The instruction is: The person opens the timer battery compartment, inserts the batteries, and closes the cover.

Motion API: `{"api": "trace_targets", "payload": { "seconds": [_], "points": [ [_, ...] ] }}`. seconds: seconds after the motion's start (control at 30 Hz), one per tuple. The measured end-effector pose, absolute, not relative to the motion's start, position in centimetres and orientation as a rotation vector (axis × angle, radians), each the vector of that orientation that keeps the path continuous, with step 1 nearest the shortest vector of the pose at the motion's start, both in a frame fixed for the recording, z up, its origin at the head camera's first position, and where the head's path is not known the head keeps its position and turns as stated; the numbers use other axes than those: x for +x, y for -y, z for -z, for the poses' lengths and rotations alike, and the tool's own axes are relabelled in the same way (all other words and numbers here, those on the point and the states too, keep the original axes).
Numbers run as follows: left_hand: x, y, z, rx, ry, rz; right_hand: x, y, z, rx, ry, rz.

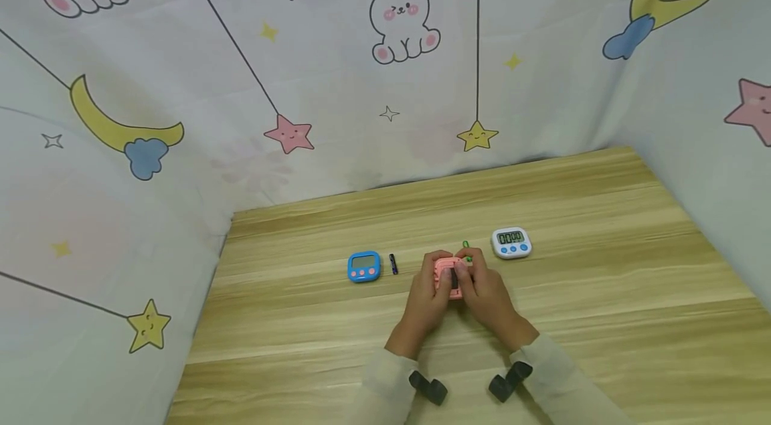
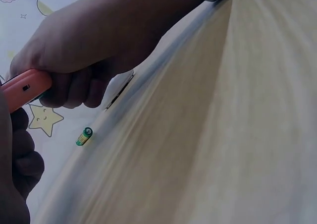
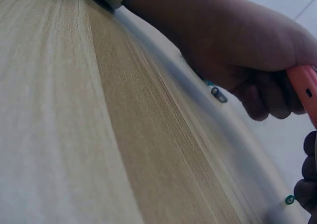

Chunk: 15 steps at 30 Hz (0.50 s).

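Over the worktop (image 1: 289,345), I read the left hand (image 1: 429,291) gripping from 9 o'clock and the right hand (image 1: 489,292) from 3, fingers curled round the pink case (image 1: 442,266) at my dial's centre. I judge the step in hand as thumb work on that case; next calls for a steady hold and careful thumb pressure. White timer (image 1: 512,251) at 2, blue timer (image 1: 364,276) at 9, dark battery (image 1: 393,264) nearer at 9, green battery (image 2: 83,137) at 1, part-hidden overhead. The dark patch (image 1: 455,278) could be screen or compartment; both wrist views crop the case.
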<state>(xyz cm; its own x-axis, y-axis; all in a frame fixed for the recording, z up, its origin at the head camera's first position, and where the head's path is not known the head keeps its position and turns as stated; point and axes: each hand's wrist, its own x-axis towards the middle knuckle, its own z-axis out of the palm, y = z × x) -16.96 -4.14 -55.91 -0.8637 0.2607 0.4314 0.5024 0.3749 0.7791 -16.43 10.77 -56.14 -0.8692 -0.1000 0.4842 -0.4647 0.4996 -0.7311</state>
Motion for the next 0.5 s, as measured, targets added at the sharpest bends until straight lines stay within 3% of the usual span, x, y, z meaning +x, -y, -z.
{"api": "trace_targets", "payload": {
  "seconds": [0.5],
  "points": [
    [-16.94, 4.25, 56.06, -0.685, 2.399, 1.521, -16.29, -10.40, 55.70, 0.472, 2.402, -1.230]
  ]
}}
